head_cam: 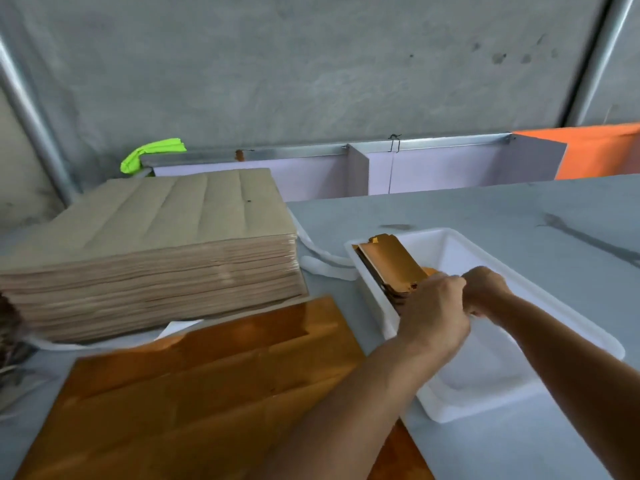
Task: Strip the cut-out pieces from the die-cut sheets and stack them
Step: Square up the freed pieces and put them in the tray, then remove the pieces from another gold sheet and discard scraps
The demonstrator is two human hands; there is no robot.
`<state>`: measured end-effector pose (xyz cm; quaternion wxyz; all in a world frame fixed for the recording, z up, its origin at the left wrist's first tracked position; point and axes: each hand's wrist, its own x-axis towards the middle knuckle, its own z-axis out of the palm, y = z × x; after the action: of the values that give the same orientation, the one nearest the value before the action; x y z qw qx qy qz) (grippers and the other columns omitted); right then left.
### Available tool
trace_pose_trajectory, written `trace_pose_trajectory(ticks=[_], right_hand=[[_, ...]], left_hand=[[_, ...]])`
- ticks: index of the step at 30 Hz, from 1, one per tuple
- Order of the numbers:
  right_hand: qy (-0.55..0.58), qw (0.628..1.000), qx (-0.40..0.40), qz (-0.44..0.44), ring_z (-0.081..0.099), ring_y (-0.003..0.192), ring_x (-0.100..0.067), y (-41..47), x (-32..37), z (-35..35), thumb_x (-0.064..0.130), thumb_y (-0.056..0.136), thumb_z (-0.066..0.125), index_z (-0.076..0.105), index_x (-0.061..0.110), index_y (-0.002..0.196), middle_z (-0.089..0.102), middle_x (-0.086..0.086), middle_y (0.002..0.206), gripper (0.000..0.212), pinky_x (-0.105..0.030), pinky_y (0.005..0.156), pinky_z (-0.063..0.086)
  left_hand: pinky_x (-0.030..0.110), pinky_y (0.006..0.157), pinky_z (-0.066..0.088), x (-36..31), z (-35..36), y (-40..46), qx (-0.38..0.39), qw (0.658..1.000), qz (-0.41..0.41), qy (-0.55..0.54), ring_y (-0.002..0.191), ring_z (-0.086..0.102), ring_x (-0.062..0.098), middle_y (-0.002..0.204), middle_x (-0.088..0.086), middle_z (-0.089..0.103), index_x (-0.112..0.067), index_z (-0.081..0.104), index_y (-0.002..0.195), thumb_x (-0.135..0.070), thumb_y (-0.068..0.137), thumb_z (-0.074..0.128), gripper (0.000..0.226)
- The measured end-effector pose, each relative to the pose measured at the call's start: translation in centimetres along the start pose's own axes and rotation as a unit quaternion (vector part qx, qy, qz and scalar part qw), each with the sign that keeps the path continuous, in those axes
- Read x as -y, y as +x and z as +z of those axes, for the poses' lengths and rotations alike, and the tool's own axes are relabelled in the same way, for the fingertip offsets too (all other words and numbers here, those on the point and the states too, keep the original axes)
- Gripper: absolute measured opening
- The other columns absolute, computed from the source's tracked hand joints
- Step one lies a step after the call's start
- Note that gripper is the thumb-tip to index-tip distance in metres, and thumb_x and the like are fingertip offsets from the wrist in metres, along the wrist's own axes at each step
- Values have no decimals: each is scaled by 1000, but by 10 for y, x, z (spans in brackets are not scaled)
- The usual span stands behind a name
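Both forearms reach forward, left hand (pixel 433 306) and right hand (pixel 485 289) grip gold pieces (pixel 391 268) inside white tray (pixel 519 282)

Green cloth (pixel 152 154), orange panel (pixel 599 152), metal rail (pixel 426 142), concrete wall (pixel 311 64)

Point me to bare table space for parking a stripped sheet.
Free: grey tabletop beyond and right of the white plastic tray. Crowded: left side, with the tall stack of brown die-cut sheets and the glossy orange sheet; both hands hold gold cut-out pieces in the tray.
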<state>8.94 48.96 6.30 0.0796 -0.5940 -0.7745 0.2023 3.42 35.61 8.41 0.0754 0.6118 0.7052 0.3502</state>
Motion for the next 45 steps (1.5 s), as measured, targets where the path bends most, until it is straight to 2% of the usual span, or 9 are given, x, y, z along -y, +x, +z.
trace_pose_trajectory(ticks=[5,8,11,15,21,31,36,41,45], right_hand=[[212,971,-72,-87,58,78,-30,-60,17,-19,0,86,52,69,-1,87,63,-21,86,17,-30,63,43],[190,954,-153,-175,53,67,-26,-119,26,-18,6,87,54,68,0,76,62,-19,72,18,-27,57,37],[190,929,-198,-250,51,55,-12,-189,28,-3,7,87,59,68,11,72,59,1,61,19,-10,51,35],[100,964,-50,-242,63,89,-16,-242,11,49,15,89,61,72,14,101,70,-1,101,16,-20,77,49],[-72,992,44,-96,38,124,-32,-273,3,94,38,92,51,39,17,134,42,-11,136,49,-41,100,37],[-7,994,23,-106,44,119,-28,-313,10,96,18,89,49,50,14,116,55,-5,120,27,-38,91,38],[-5,993,18,-121,51,109,-26,-318,13,84,17,90,46,48,17,102,45,3,88,12,-39,87,43],[151,983,-6,-108,59,86,-20,-312,17,77,9,89,53,62,11,107,63,-2,94,21,-29,72,53],[253,966,55,3,61,96,-22,-296,16,66,6,87,64,51,12,130,62,-7,115,45,-36,83,54]], left_hand=[[31,96,45,18,-32,-85,-52,998,38,4,116,52,22,127,9,55,-6,55,126,-3,93,50,34],[25,105,31,33,-43,-143,74,996,-30,30,136,31,18,148,4,34,-15,42,141,-30,96,51,48],[44,115,4,43,-52,-198,239,963,-8,120,145,-6,19,159,0,-7,-26,11,151,-70,84,44,86],[44,104,-24,56,-66,-258,334,924,33,183,135,-35,14,150,-12,-32,-37,-12,147,-82,69,51,109],[55,111,-14,85,-81,-303,313,911,-92,252,138,-32,29,153,3,-31,-38,-15,147,-84,72,41,105],[47,111,-16,108,-104,-332,310,918,-82,232,139,-30,20,153,-4,-30,-41,-14,146,-87,70,38,104],[48,111,-16,105,-100,-337,319,918,-84,218,139,-31,20,152,-5,-33,-42,-17,145,-94,60,31,111],[49,110,-17,103,-99,-339,328,916,-95,210,137,-31,17,152,-6,-32,-45,-16,145,-95,60,32,109],[51,111,-15,101,-101,-339,333,912,-100,217,140,-29,20,153,-5,-31,-43,-12,146,-91,67,32,103]])
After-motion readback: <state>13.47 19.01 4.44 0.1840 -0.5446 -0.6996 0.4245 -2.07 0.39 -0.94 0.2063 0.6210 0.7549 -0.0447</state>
